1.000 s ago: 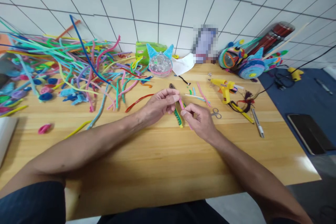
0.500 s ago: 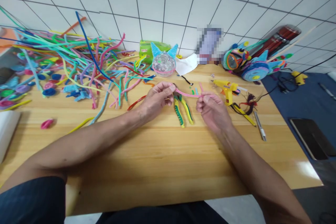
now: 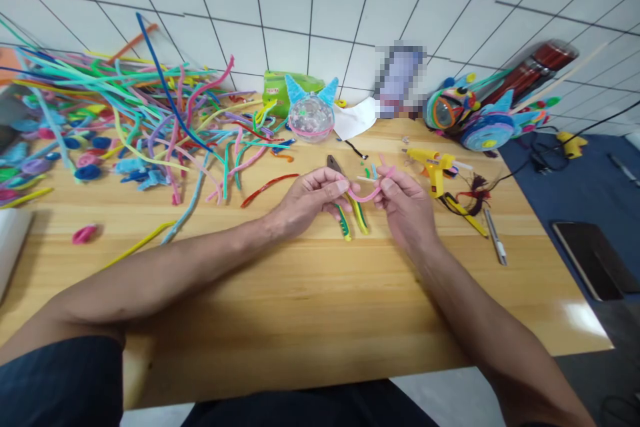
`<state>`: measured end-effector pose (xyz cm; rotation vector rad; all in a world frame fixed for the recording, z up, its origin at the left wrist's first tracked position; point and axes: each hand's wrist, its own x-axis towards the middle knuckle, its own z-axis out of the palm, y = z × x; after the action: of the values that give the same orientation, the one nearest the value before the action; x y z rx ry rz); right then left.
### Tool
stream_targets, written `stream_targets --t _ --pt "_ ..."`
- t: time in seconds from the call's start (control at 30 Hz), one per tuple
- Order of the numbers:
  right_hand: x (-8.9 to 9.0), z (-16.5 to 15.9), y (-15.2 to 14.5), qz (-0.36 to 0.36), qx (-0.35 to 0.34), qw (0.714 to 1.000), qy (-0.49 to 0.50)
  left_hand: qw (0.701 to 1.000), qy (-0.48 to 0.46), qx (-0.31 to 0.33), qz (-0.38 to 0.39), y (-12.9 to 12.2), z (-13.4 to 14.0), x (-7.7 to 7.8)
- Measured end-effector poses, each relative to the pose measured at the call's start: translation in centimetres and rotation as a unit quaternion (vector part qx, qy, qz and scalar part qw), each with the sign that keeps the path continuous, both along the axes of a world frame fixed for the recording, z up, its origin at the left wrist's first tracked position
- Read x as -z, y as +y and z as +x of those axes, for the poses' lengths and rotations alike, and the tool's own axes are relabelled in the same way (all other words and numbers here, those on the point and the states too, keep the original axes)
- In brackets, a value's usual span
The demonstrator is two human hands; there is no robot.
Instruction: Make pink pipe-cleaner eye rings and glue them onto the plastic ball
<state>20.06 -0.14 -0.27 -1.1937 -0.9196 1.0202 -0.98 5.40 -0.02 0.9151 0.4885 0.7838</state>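
Observation:
A pink pipe cleaner (image 3: 367, 198) runs between my two hands and sags in a shallow curve. My left hand (image 3: 320, 195) pinches one end of it between thumb and fingers. Closed on the other end is my right hand (image 3: 403, 199), with a short pink tip sticking up past its fingers. Below them on the table lie pliers (image 3: 359, 217) with green and yellow handles, partly hidden by my left hand. Behind stands a clear ball (image 3: 311, 119) with blue fuzzy ears and a pink band.
Many coloured pipe cleaners (image 3: 165, 107) heap at the back left. On the right are a yellow glue gun (image 3: 431, 168), a pen (image 3: 495, 236), fuzzy crafted figures (image 3: 487, 130) and a red-brown flask (image 3: 543, 73). A phone (image 3: 585, 260) lies beyond the table's right edge.
My left hand has moved right, closer to my right hand. The pink pipe cleaner has gone from nearly straight to a deeper downward bend.

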Motion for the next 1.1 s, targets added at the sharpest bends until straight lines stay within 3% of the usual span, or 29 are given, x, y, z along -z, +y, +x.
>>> stream_targets --t 0.17,0.43,0.63,1.1 --pt "0.0 -0.8 -0.4 0.042 0.026 0.997 -0.053 1.0 0.0 0.014 -0.015 -0.4 0.2 0.3" --pt "-0.7 -1.3 -1.6 0.028 0.018 0.985 -0.167 0.999 0.007 0.026 -0.02 -0.8 0.3 0.9" --pt "-1.2 -1.9 -2.0 0.035 -0.026 0.984 -0.17 0.998 0.035 0.042 -0.016 -1.0 0.2 0.8" --pt "-1.9 -2.3 -2.5 0.022 -0.04 0.978 -0.201 0.995 0.039 0.09 -0.023 -0.8 0.2 0.8"
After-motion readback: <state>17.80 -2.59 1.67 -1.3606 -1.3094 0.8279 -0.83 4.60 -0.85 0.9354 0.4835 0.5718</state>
